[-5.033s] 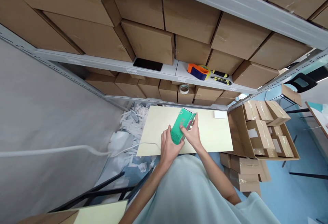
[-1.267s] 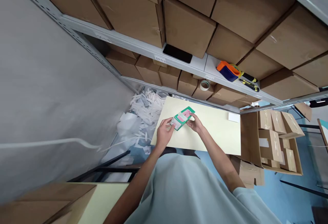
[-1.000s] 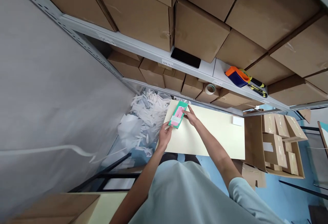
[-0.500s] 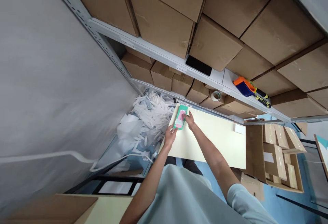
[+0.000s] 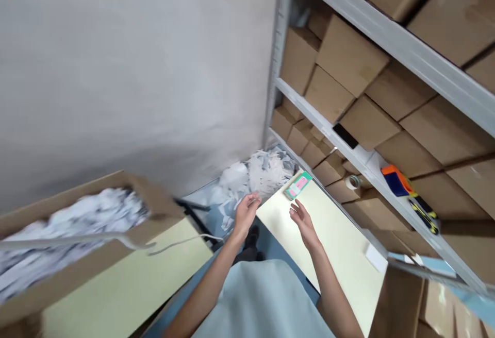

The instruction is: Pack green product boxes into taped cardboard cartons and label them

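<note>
A flat green and pink package (image 5: 298,186) lies at the far end of the pale yellow table (image 5: 328,245), with neither hand on it. Just short of it, my right hand (image 5: 304,223) hovers over the tabletop, fingers loosely apart and nothing in them. My left hand (image 5: 246,213) is in the air off the table's left edge. Its fingers are slightly bent and apart, and it holds nothing that I can see.
White paper scraps (image 5: 266,170) are heaped on the floor beyond the table. At left, a carton (image 5: 116,242) full of crumpled paper stands by another pale surface (image 5: 135,286). Shelves of boxes (image 5: 402,127) line the right, with a phone (image 5: 345,136) and tape roll (image 5: 352,182).
Both hands have let go of the green and pink package and drawn back from it. My view has turned left, bringing the carton of crumpled paper into sight.
</note>
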A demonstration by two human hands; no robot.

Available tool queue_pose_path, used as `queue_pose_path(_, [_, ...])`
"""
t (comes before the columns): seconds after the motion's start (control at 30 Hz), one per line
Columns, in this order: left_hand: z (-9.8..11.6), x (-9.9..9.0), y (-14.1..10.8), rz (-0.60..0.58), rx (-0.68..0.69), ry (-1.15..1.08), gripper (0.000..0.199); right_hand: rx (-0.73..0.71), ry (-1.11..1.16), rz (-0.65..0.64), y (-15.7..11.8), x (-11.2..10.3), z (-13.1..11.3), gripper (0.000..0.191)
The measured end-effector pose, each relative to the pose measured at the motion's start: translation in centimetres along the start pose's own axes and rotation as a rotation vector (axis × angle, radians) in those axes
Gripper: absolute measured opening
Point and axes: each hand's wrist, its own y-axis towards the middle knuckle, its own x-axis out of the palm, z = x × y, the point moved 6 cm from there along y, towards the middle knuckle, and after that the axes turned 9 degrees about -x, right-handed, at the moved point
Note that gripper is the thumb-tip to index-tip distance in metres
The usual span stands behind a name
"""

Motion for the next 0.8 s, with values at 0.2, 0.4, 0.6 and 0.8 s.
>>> queue_pose_path(0.2, [2.3,-11.3,-11.7,0.224,0.101,0.001,0.034,-0.066,-0.043,-0.522,-6.2,7.9,-1.4,0.074])
queue_pose_path(0.4, [0.0,-23.2,-23.4,0.541,0.175,-0.067,0.037,-0.055,-0.111,-0.898,-13.5,15.3,-1.6,0.062])
queue_pose_path(0.6, [-5.1,-35.2,-31.2,0.873,0.217,-0.315,0.034,-0.026,-0.208,-1.081,-20.3,22.7,0.4,0.056])
queue_pose_path(0.8, [-10.7,-47.1,-36.6,1.045,0.231,-0.555,0.026,0.023,-0.296,-1.272,-29.4,34.1,5.6,0.050])
